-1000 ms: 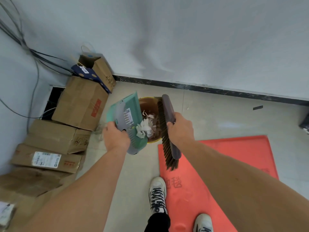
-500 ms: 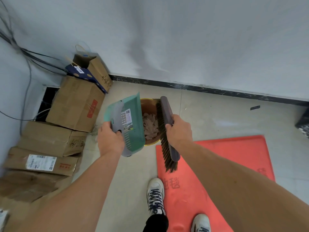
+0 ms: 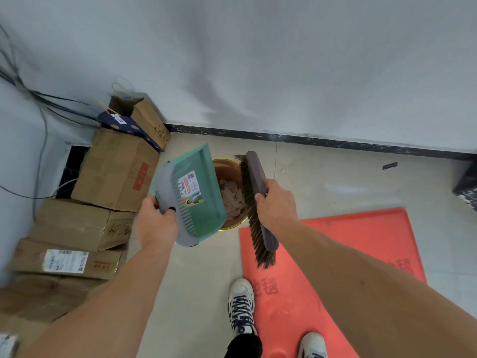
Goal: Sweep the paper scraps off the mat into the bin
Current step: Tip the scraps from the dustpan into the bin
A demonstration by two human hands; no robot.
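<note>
— What is the room looking like?

— A pale tiled floor [image 3: 335, 182] is running up to a grey-white wall [image 3: 284, 73] with a dark skirting strip [image 3: 335, 143]. A red mat [image 3: 361, 233] is lying on the floor at the right. Cardboard boxes [image 3: 113, 171] are piling up along the left, and cables [image 3: 44, 104] are trailing down the wall above them.

— And the containers?

— A round bin [image 3: 228, 168] is standing on the floor between the boxes and the mat, with one mat corner just beside it. The paper scraps [image 3: 232, 197] are lying heaped inside it. A brown paper bag [image 3: 147, 117] is standing open on the top box; what it is holding cannot be made out.

— What are the hands doing?

— The left hand [image 3: 157, 223] is gripping the grey end of a green dustpan [image 3: 196, 187], fingers curled round its edge, tilting it over the bin's left side. The right hand [image 3: 277, 205] is wrapping round the back of a brown brush [image 3: 255, 174], holding it over the bin's right rim and the mat corner, bristles facing left.
</note>
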